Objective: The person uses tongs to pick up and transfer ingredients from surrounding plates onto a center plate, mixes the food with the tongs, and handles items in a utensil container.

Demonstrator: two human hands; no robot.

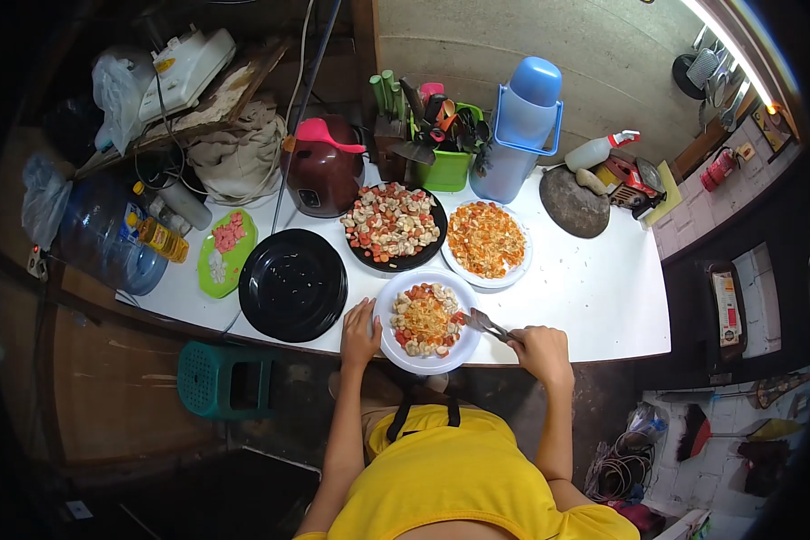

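My left hand [361,334] is at the left rim of a white plate [390,354], gripping its edge near the front of the table. On that plate, a mound of shredded orange and pale food [425,315] is ringed by chopped sausage-like and whitish pieces. My right hand [543,352] is closed around metal tongs [489,325], whose tips touch a reddish piece at the plate's right side. Behind the plate stand a black plate of chopped pieces [391,223] and another white plate [521,274] heaped with orange shreds [488,238].
Stacked black plates [293,285] and a green tray [237,279] with pink and white pieces lie left. Along the back are a dark red cooker [322,171], a green utensil holder [443,171], a blue jug [519,135] and a dark round lid [574,207]. A green stool [209,380] stands below.
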